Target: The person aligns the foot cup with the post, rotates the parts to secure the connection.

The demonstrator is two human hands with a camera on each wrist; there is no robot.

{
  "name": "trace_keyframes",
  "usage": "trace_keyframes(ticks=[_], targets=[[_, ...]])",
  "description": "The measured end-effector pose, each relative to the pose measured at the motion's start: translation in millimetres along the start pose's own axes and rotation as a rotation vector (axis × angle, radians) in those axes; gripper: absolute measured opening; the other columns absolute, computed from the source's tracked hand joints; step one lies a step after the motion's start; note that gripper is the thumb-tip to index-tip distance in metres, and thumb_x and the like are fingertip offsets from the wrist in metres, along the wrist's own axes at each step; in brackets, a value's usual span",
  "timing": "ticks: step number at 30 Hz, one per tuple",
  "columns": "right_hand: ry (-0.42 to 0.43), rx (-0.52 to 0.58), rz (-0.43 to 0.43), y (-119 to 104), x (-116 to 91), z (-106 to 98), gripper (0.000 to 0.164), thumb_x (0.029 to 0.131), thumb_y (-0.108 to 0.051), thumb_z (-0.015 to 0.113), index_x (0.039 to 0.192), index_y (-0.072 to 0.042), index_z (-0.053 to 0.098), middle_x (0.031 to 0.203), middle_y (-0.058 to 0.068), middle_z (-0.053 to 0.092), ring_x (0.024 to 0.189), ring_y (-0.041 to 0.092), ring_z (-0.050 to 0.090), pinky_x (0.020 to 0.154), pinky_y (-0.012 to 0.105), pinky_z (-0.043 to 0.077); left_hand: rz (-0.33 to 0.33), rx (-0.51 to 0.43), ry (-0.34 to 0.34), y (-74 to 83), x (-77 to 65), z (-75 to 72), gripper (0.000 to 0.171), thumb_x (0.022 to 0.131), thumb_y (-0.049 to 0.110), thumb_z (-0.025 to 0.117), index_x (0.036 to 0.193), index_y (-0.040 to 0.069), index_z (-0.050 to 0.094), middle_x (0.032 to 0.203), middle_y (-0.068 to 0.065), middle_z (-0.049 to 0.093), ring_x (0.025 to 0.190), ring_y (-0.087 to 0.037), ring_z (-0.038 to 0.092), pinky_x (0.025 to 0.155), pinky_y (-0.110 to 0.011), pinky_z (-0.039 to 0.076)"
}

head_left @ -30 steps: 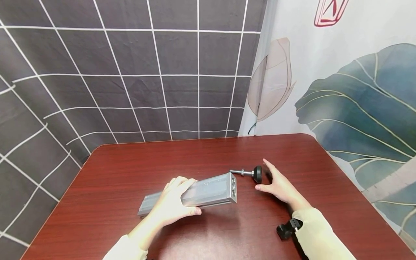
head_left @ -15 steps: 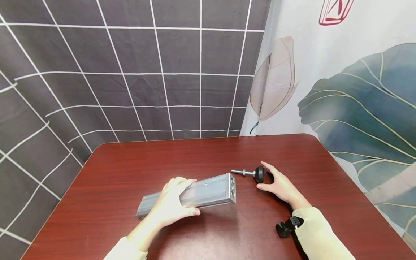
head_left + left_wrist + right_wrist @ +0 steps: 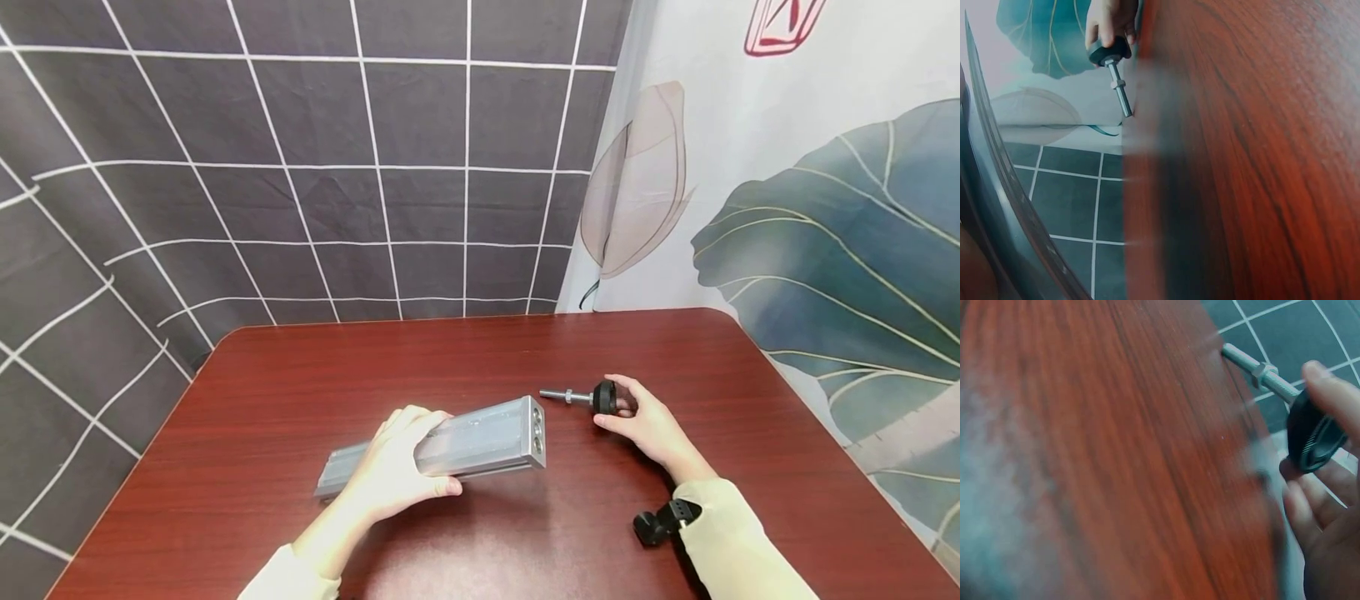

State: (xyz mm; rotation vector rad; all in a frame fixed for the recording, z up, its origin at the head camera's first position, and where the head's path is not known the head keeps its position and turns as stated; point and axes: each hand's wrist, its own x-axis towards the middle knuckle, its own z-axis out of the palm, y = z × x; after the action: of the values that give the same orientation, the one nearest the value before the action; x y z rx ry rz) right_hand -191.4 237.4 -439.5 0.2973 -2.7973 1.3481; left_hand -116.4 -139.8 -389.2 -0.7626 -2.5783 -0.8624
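My left hand (image 3: 397,467) grips a long grey aluminium profile (image 3: 480,437) from above, across its middle. The profile's right end, with round holes in its face, is tilted up off the table. To the right, my right hand (image 3: 648,421) holds a levelling foot (image 3: 603,397) by its black round base between thumb and fingers. Its threaded stud (image 3: 1282,386), carrying a nut (image 3: 1264,375), points left toward the profile's holed end, with a gap between. In the left wrist view the profile's edge (image 3: 1010,206) runs down the left side.
Both hands work over a red-brown wooden table (image 3: 315,367). A small black camera mount (image 3: 656,527) hangs at the right sleeve. Behind the table hangs a dark gridded curtain (image 3: 420,200), with a white leaf-patterned one (image 3: 795,250) at the right.
My right fingers have curled in closer around the levelling foot's black base, and the stud has tipped slightly. The left hand and the profile have hardly moved. The head view has shifted a little.
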Motion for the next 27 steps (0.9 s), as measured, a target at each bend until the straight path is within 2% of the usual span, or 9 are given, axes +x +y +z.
trace_keyframes(ticks=[3, 6, 11, 16, 22, 25, 27], targets=[[0.020, 0.095, -0.002, -4, -3, -3, 0.067, 0.078, -0.020, 0.077, 0.135, -0.005, 0.044, 0.115, 0.018, 0.056, 0.095, 0.020, 0.062, 0.079, 0.025, 0.048, 0.006, -0.005, 0.004, 0.2, 0.6, -0.2, 0.077, 0.055, 0.053, 0.081, 0.119, 0.016, 0.061, 0.108, 0.006, 0.054, 0.098, -0.013, 0.048, 0.083, -0.039, 0.039], [0.032, 0.176, -0.022, -11, -8, -7, 0.064, 0.078, -0.013, 0.076, 0.133, -0.003, 0.044, 0.111, 0.020, 0.055, 0.088, 0.012, 0.063, 0.073, 0.018, 0.047, 0.016, -0.012, 0.001, 1.1, 1.4, -0.9, 0.078, 0.057, 0.059, 0.078, 0.119, 0.015, 0.061, 0.108, 0.006, 0.054, 0.097, -0.013, 0.048, 0.083, -0.039, 0.039], [0.035, 0.225, -0.061, -29, -15, -15, 0.063, 0.079, -0.009, 0.075, 0.134, -0.005, 0.045, 0.110, 0.018, 0.056, 0.085, 0.006, 0.061, 0.073, 0.018, 0.047, 0.015, -0.001, 0.003, -0.2, 1.0, -0.2, 0.078, 0.057, 0.058, 0.079, 0.119, 0.016, 0.061, 0.109, 0.005, 0.054, 0.098, -0.014, 0.048, 0.083, -0.040, 0.039], [0.053, 0.179, -0.112, -46, -19, -22, 0.062, 0.078, -0.009, 0.076, 0.133, -0.007, 0.047, 0.105, 0.013, 0.058, 0.083, 0.009, 0.058, 0.073, 0.018, 0.046, -0.011, 0.004, 0.006, -1.0, -1.0, 1.4, 0.077, 0.053, 0.049, 0.084, 0.119, 0.015, 0.061, 0.110, 0.006, 0.054, 0.100, -0.014, 0.048, 0.085, -0.040, 0.039], [0.140, 0.121, -0.197, -67, -26, -32, 0.057, 0.075, -0.003, 0.076, 0.127, -0.007, 0.053, 0.092, 0.003, 0.056, 0.074, 0.013, 0.049, 0.063, 0.021, 0.041, -0.025, 0.004, -0.005, -0.2, -1.5, 0.9, 0.078, 0.053, 0.048, 0.084, 0.120, 0.014, 0.061, 0.110, 0.005, 0.054, 0.101, -0.014, 0.048, 0.085, -0.041, 0.039], [0.175, 0.158, -0.253, -76, -31, -39, 0.057, 0.072, 0.005, 0.074, 0.124, -0.004, 0.054, 0.089, -0.002, 0.057, 0.072, 0.012, 0.049, 0.059, 0.021, 0.040, -0.011, -0.002, -0.007, 0.4, -0.7, -0.7, 0.078, 0.056, 0.051, 0.082, 0.120, 0.013, 0.061, 0.109, 0.004, 0.054, 0.100, -0.015, 0.048, 0.084, -0.041, 0.039], [0.186, 0.223, -0.295, -83, -35, -44, 0.057, 0.071, 0.011, 0.072, 0.123, 0.000, 0.054, 0.088, -0.005, 0.058, 0.072, 0.010, 0.052, 0.060, 0.019, 0.042, 0.003, -0.004, -0.005, 0.3, 0.0, -1.6, 0.079, 0.058, 0.057, 0.079, 0.120, 0.012, 0.061, 0.108, 0.004, 0.054, 0.099, -0.015, 0.048, 0.084, -0.041, 0.039]])
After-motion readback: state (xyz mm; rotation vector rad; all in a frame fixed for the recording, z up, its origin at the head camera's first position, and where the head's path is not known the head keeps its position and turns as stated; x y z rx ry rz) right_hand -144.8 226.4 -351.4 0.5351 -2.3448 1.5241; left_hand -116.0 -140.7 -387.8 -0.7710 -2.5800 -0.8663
